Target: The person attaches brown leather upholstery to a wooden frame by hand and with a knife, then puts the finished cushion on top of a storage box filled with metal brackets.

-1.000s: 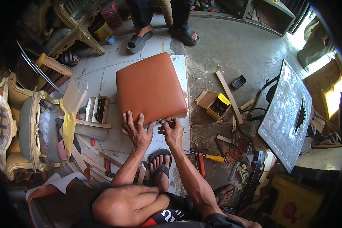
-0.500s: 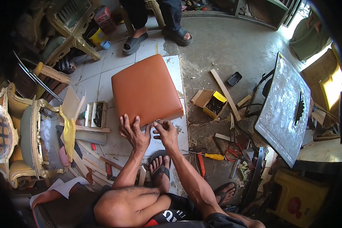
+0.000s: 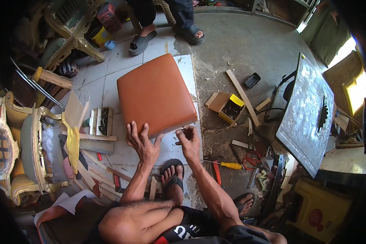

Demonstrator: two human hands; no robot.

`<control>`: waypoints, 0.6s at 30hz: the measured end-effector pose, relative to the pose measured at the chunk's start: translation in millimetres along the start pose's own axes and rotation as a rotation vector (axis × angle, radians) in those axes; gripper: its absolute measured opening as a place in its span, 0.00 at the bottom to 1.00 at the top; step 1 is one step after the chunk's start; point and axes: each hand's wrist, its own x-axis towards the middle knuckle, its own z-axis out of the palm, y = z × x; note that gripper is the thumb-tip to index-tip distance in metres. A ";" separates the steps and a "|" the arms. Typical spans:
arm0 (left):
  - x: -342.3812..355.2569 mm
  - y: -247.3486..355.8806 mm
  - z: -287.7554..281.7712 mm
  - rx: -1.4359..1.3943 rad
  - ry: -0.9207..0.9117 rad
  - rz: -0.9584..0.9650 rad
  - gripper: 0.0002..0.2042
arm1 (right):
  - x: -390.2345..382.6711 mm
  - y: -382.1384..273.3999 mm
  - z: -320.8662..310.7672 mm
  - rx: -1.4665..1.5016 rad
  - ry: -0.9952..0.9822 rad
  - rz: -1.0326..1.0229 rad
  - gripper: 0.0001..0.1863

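Note:
A square, box-shaped seat covered in orange-brown leatherette [image 3: 156, 93] sits on the white tiles in front of me. My left hand [image 3: 144, 144] rests on its near left corner, fingers spread over the top edge and thumb pointing right along the near side. By the near right edge, my right hand [image 3: 188, 142] pinches a small, thin, pale piece [image 3: 181, 128] between thumb and forefinger. It is too small to name. The lower side of the seat behind my hands is partly hidden.
On the right are an open carton [image 3: 227, 109], a yellow-handled screwdriver [image 3: 230, 166], red-handled scissors [image 3: 251, 160] and a metal saw table [image 3: 307, 118] with its blade showing. Wood strips [image 3: 97, 175] and a carved chair [image 3: 24, 150] lie left. A person's sandalled feet [image 3: 142, 42] stand beyond the seat.
My right hand has moved right along the seat's near edge, away from the left thumb, with the small piece pinched. My left hand stays on the corner.

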 end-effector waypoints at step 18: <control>0.2 0.5 -0.4 -0.066 -0.022 -0.009 0.42 | 4.5 4.5 34.3 0.169 -0.009 0.256 0.20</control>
